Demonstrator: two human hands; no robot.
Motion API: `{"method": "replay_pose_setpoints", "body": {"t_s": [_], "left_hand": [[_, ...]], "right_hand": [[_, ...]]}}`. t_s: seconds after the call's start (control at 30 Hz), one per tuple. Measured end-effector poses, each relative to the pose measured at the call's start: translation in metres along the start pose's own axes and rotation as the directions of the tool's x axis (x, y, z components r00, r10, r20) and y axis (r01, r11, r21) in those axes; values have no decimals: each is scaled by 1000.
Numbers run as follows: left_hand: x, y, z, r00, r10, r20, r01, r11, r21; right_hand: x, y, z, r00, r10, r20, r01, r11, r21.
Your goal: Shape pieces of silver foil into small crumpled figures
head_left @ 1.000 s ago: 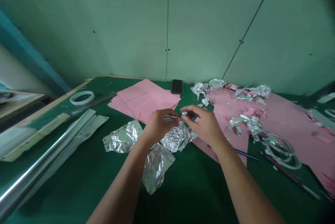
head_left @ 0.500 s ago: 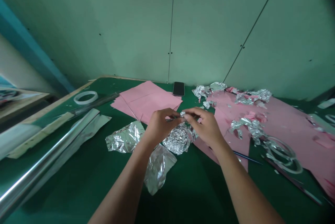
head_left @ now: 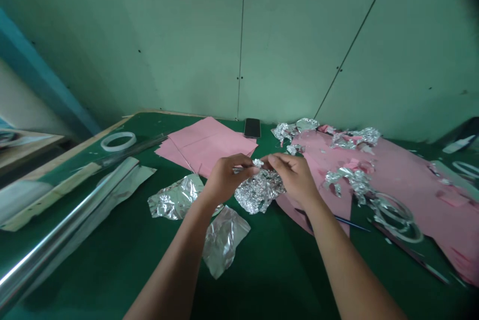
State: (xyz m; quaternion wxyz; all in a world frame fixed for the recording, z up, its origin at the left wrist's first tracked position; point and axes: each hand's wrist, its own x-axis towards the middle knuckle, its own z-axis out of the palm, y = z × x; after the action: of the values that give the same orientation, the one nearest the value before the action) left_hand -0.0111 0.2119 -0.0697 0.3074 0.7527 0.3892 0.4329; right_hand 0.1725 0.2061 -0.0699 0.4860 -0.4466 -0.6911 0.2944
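Between my two hands is a crumpled piece of aluminium foil (head_left: pixel 258 192), its narrow twisted tip showing at the top. My left hand (head_left: pixel 229 176) pinches that tip from the left, thumb and fingers closed. On the other side my right hand (head_left: pixel 292 174) has its fingers curled and closed on the foil near the top. Part of the foil is hidden behind the fingers. Left of my left wrist lies a creased foil sheet (head_left: pixel 174 197), and a second foil sheet (head_left: pixel 225 241) lies nearer to me, between my forearms.
Pink paper sheets (head_left: pixel 204 143) lie behind my hands, beside a phone (head_left: pixel 252 128). More pink paper (head_left: pixel 396 175) with foil scraps (head_left: pixel 354 180) spreads on the right, near a tape roll (head_left: pixel 409 232) and a blue pen (head_left: pixel 352 223). A foil roll (head_left: pixel 75 225) lies left, below another tape roll (head_left: pixel 118 142).
The crumpled foil now shows wider toward the right below my fingers. My right hand has shifted slightly and its fingers are more bent. The whole view has moved a little.
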Motion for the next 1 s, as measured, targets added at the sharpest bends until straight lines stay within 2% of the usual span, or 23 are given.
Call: {"method": "replay_pose_setpoints", "body": {"t_s": [0.1,0.17,0.27,0.33,0.53,0.63,0.77,0.9,1.0], "left_hand": [[0,1,-7,1000,-16,22,18,994,-107],[0,-1,-8,1000,-30,2,30,989,-148],[1,-7,-5,991,0,-132,-16,993,-119],[1,-10,-2,982,51,-184,-61,997,-48],[1,-11,1,986,129,-104,-114,984,137],[2,-12,2,983,141,-113,-119,976,184],[3,-14,4,989,108,-105,-85,975,207],[3,-17,7,990,98,-99,-73,971,226],[3,-18,9,995,80,-65,-68,982,175]], "right_hand": [[0,-4,0,998,3,55,-10,993,116],[-1,-7,1,999,4,46,-10,990,139],[-2,-8,4,1000,18,-1,-18,992,122],[-2,-6,6,1000,21,-10,-19,994,108],[0,4,9,999,12,-47,-8,996,86],[1,7,10,999,20,-25,-18,997,70],[1,8,10,1000,7,8,-8,998,59],[0,12,12,998,-52,-20,52,999,1],[-1,15,13,992,-122,-21,120,990,-79]]}}
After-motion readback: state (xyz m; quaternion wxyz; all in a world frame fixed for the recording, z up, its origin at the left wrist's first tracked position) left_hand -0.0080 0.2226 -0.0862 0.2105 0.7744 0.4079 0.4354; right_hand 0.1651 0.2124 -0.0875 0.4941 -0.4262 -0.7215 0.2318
